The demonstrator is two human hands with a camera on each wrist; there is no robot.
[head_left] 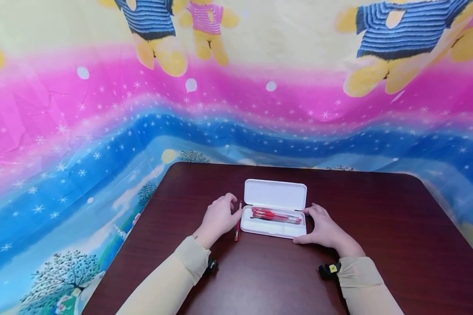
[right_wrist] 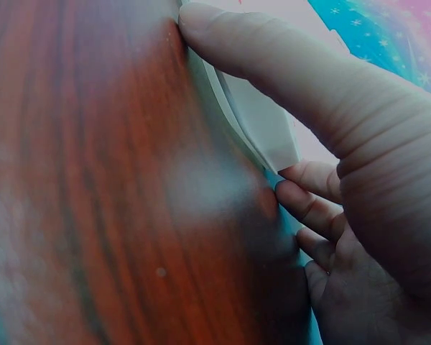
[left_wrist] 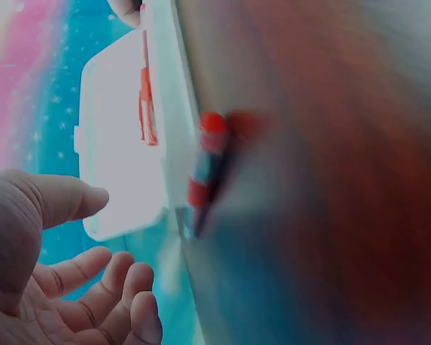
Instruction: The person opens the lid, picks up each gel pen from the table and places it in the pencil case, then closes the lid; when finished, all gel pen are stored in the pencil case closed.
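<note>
A white pencil case (head_left: 260, 228) lies on the table with its lid (head_left: 275, 194) raised at the back. Several red pens (head_left: 273, 215) lie inside, in the rear part of the tray. Just left of the case, a red-capped pen (head_left: 237, 232) rests on the table. My left hand (head_left: 219, 218) hovers beside this pen; in the left wrist view its fingers are loosely bent, with nothing between them. My right hand (head_left: 324, 228) holds the right end of the case, the thumb at the front edge and the fingers at the right side.
The dark wooden table (head_left: 378, 218) has rounded far corners. Behind and to the left hangs a patterned cloth (head_left: 228, 105) with bears and snowflakes. Each wrist wears a black camera, such as the right one (head_left: 330, 270).
</note>
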